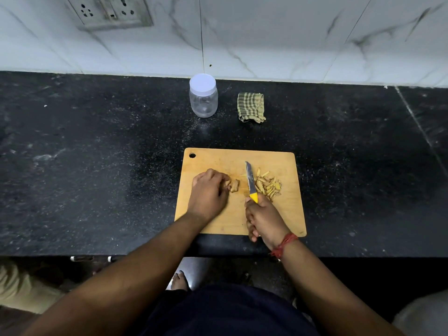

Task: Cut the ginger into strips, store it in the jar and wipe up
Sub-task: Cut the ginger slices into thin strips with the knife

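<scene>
A wooden cutting board (286, 214) lies on the black counter near its front edge. My left hand (208, 192) pins a small piece of ginger (234, 185) on the board with its fingertips. My right hand (264, 217) grips the yellow handle of a knife (251, 181), whose blade points away from me between the ginger piece and a pile of cut ginger strips (268, 185). A clear plastic jar (203, 96) with its white lid on stands at the back of the counter. A folded green checked cloth (251, 107) lies to the jar's right.
The black stone counter (97, 154) stretches far to the left and right of the board. A white marble-pattern wall with a power socket (109, 12) rises behind it. My bare foot (180, 281) shows on the floor below the counter edge.
</scene>
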`<state>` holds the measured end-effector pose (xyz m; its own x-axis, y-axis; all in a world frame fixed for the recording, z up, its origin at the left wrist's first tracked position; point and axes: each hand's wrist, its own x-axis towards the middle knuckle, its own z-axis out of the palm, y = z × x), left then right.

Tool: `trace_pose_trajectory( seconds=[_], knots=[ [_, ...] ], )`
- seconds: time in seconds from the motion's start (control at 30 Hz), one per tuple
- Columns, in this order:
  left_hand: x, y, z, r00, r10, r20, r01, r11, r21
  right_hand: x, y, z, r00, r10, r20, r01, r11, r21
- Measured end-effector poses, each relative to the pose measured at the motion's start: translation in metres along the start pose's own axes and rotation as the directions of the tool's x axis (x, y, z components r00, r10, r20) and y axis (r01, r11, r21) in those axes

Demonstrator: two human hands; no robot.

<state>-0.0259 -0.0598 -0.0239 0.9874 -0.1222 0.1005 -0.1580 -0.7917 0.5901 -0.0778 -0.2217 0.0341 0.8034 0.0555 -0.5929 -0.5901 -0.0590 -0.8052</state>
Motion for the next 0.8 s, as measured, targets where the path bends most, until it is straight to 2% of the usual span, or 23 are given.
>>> trace_pose_trajectory(
  seconds=[0.1,0.2,0.3,0.37,0.47,0.67,0.8],
  knots=[
    [0.004,0.005,0.001,1.0,-0.017,0.019,0.016,0.998,0.056,0.0,0.002,-0.001,1.0,-0.004,-0.01,0.004,0.999,-0.05],
    [0.009,0.007,-0.002,0.998,-0.04,0.046,0.036,0.995,0.093,0.003,0.003,-0.001,1.0,0.003,-0.014,-0.006,0.974,-0.227],
    [0.009,0.009,-0.005,0.998,-0.038,0.053,0.036,0.998,0.041,0.005,0.002,-0.002,1.0,-0.002,-0.001,0.002,0.918,-0.398],
    [0.006,0.011,-0.007,0.996,0.056,0.073,-0.058,0.998,0.029,0.006,0.001,-0.002,1.0,-0.007,-0.024,-0.003,0.917,-0.399],
    [0.002,0.015,-0.004,0.971,0.189,0.146,-0.208,0.969,0.133,0.008,0.001,-0.002,0.998,0.008,-0.055,-0.026,0.939,-0.344],
    [0.004,0.021,0.0,0.976,0.18,0.119,-0.199,0.963,0.179,0.008,0.004,-0.003,0.998,0.003,-0.061,-0.022,0.952,-0.305],
    [-0.001,0.013,-0.003,0.971,0.233,0.061,-0.24,0.947,0.211,0.008,0.003,-0.004,0.998,-0.001,-0.064,-0.019,0.949,-0.315]
  ],
)
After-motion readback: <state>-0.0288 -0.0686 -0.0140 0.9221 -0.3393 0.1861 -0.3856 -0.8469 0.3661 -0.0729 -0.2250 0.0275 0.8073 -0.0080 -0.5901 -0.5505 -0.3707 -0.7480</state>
